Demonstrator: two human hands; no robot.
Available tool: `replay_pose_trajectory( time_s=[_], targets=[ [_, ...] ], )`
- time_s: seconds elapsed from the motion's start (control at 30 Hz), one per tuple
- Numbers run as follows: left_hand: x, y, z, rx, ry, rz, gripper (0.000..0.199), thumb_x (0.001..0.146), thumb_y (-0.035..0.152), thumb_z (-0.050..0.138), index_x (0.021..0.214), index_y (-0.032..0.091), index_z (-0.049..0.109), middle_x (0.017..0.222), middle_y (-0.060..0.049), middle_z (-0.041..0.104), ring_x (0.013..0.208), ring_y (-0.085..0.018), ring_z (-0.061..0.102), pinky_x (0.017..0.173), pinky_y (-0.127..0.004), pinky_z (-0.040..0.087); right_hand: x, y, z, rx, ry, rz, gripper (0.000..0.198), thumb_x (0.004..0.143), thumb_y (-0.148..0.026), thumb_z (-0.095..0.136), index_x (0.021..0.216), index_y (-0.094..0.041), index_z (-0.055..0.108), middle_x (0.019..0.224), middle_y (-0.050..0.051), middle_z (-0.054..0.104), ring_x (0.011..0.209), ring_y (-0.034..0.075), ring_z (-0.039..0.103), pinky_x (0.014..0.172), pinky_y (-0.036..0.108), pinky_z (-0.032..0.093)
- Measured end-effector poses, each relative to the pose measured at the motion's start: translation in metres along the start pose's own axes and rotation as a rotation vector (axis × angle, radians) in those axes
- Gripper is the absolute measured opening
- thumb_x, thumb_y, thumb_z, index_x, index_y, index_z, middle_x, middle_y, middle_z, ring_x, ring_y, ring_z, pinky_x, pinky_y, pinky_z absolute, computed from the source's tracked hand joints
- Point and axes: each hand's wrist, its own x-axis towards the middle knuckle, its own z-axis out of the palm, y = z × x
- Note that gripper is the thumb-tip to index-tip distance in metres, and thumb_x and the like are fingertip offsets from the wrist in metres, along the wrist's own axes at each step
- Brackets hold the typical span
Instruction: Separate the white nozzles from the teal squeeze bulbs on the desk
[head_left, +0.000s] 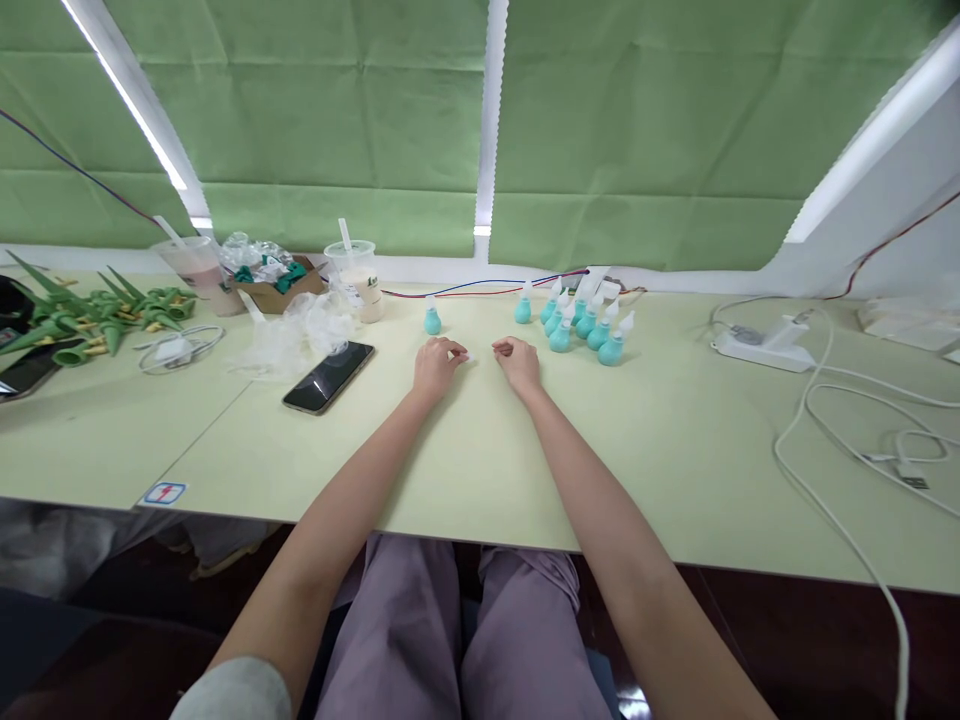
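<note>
Two bare hands rest low over a pale yellow-green, smooth tabletop (675,450), near each other with a gap between them. The left hand (436,365) has its grip pinched, with a small whitish piece (466,357) at the fingertips. The right hand (517,362) has its fingers curled in toward the thumb; whether that grip holds anything, I cannot tell.

Just beyond the left hand, one small teal, round-bodied bottle with a white pointed tip (433,321) stands upright and alone. Far and to the right of the right hand stands a close cluster of similar teal bottles with white tips (610,349), all upright.

To the left of the left hand lies a dark-screened, slim smartphone (328,379), its far end beside a crumpled clear plastic bag (292,340). Behind the bag are an open brown cardboard box (270,298) and a clear plastic cup with a white straw (356,285). Farther left are a second cup with a pinkish drink (199,275) and a heap of green, pointed plastic pieces (112,315). At the far right, a white power strip (761,350) sits among looping white cables (786,460).
</note>
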Motion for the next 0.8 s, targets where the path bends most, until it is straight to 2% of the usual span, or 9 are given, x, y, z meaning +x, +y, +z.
replay_pose_trajectory(
  time_s=[0.43, 0.6, 0.8],
  targets=[
    [0.005, -0.001, 0.005, -0.099, 0.011, -0.101, 0.007, 0.075, 0.023, 0.063, 0.078, 0.021, 0.070, 0.079, -0.002, 0.069, 0.072, -0.016, 0.054, 0.071, -0.030, 0.040, 0.004, 0.003, 0.001, 0.126, -0.001, 0.032, 0.022, 0.064, -0.006, 0.056, 0.078, -0.020, 0.066, 0.073, -0.001, 0.068, 0.069, 0.013, 0.062, 0.075, 0.027, 0.049],
    [0.047, 0.006, 0.009, -0.166, 0.007, -0.180, 0.011, 0.077, 0.024, 0.060, 0.080, 0.020, 0.069, 0.079, -0.003, 0.069, 0.067, -0.014, 0.055, 0.065, -0.028, 0.042, 0.005, -0.004, -0.002, 0.144, 0.060, 0.061, 0.017, 0.066, -0.011, 0.056, 0.077, -0.019, 0.066, 0.076, 0.001, 0.070, 0.071, 0.014, 0.064, 0.077, 0.028, 0.050],
    [0.103, 0.010, 0.024, 0.152, -0.039, -0.052, 0.016, 0.079, 0.015, 0.053, 0.078, 0.018, 0.069, 0.085, -0.009, 0.067, 0.095, -0.023, 0.055, 0.078, -0.033, 0.042, 0.008, -0.003, -0.002, 0.184, 0.081, 0.047, 0.015, 0.065, -0.013, 0.055, 0.074, -0.020, 0.065, 0.077, 0.003, 0.071, 0.072, 0.016, 0.066, 0.078, 0.030, 0.052]
  ],
)
